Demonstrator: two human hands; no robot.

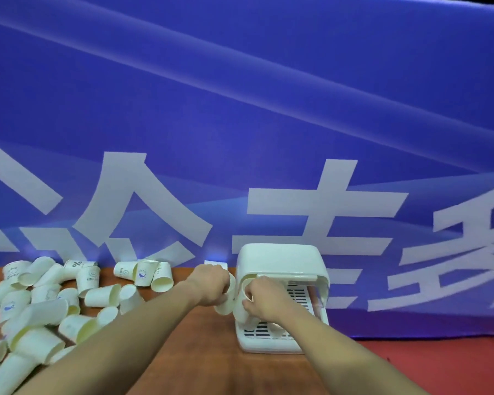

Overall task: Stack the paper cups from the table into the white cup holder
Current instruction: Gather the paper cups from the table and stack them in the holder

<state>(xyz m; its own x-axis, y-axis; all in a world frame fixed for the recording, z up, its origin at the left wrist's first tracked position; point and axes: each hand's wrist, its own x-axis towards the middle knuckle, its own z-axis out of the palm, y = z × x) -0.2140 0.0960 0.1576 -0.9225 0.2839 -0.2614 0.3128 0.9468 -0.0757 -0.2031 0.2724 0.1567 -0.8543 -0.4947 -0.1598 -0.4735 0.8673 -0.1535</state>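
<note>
The white cup holder (283, 258), a boxy plastic case with a slatted tray, stands on the wooden table's right part. My left hand (211, 286) grips a paper cup (224, 307) just left of the holder's opening. My right hand (264, 299) is at the opening and grips a stack of white cups (242, 315) that leans on the tray. Another cup (277, 329) lies on the slatted tray below my right wrist. A large heap of loose paper cups (40, 306) covers the table's left side, some printed in blue.
A second cluster of cups (144, 273) stands at the table's back edge near the centre. A blue banner with large white characters (268, 138) hangs close behind the table. Red floor (454, 366) shows to the right of the table edge.
</note>
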